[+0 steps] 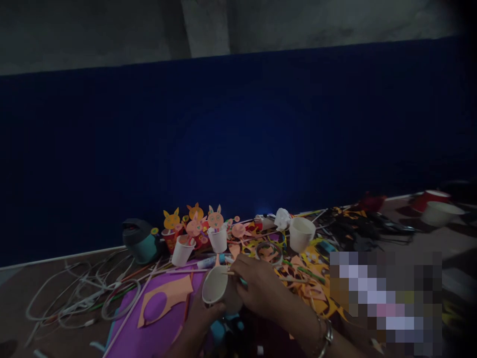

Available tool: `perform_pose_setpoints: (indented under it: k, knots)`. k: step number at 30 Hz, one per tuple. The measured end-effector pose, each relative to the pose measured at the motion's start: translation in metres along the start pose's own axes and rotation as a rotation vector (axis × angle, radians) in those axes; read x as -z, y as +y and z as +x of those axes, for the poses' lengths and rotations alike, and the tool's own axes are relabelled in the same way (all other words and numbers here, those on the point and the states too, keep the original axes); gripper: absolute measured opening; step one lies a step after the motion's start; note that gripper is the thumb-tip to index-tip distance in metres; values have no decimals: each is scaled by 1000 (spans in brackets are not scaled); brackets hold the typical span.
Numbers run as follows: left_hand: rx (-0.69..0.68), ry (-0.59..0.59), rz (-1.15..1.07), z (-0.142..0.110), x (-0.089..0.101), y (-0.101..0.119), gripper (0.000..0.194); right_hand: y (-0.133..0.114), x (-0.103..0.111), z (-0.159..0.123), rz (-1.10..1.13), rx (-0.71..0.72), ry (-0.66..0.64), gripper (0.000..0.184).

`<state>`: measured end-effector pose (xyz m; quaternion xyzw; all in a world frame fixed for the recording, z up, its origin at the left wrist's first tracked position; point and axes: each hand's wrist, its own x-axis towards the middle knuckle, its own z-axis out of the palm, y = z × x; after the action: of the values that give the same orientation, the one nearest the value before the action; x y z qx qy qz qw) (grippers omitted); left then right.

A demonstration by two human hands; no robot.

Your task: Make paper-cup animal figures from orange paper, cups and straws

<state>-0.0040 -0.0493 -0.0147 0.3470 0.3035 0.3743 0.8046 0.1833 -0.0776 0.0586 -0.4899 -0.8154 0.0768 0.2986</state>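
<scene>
My left hand (203,318) grips a white paper cup (215,284) from below, tilted with its mouth toward me. My right hand (257,288), a bracelet on its wrist, is closed in a pinch on a thin wooden stick (228,272) held against the cup's rim. Under the hands lies a purple foam sheet (149,333) with a peach cut-out (166,298) on it. The scene is dim.
Paper cups with bunny faces (194,228) stand by the blue wall, beside a teal tape dispenser (141,243). Another white cup (301,233), foam scraps (298,271), loose cables (82,293), and red and white bowls (436,206) lie around. A blurred patch covers the right.
</scene>
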Motion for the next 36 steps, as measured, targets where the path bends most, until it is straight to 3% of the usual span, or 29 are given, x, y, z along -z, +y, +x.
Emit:
perform_pose_setpoints:
  k: [4,10,15,18,21,26,31,33,36]
  knots:
    - [-287,144,149,-3,-5,-6,76,2,2,0,-26,28,-51,14]
    - [-309,225,341,-8,-10,-7,77,2,2,0,13,-4,-18,11]
    - [-476,232,659,-12,-20,4,61,-1,-7,1,139,-120,91,11]
    - [-558,220,726,-16,-25,7,55,-2,-13,2,286,-202,116,12]
    - [-672,231,694,-17,-20,4,48,-2,-18,3,543,-299,88,10]
    - [-795,220,788,-13,7,-7,47,-1,-25,6,897,-477,24,10]
    - [-1160,145,987,-4,15,-13,55,2,-29,10,1108,-595,-50,13]
    - [-1138,201,991,-5,8,-13,57,6,-30,11,1153,-627,-51,14]
    - [-872,340,840,-8,-1,-12,66,15,-31,13,1033,-623,40,21]
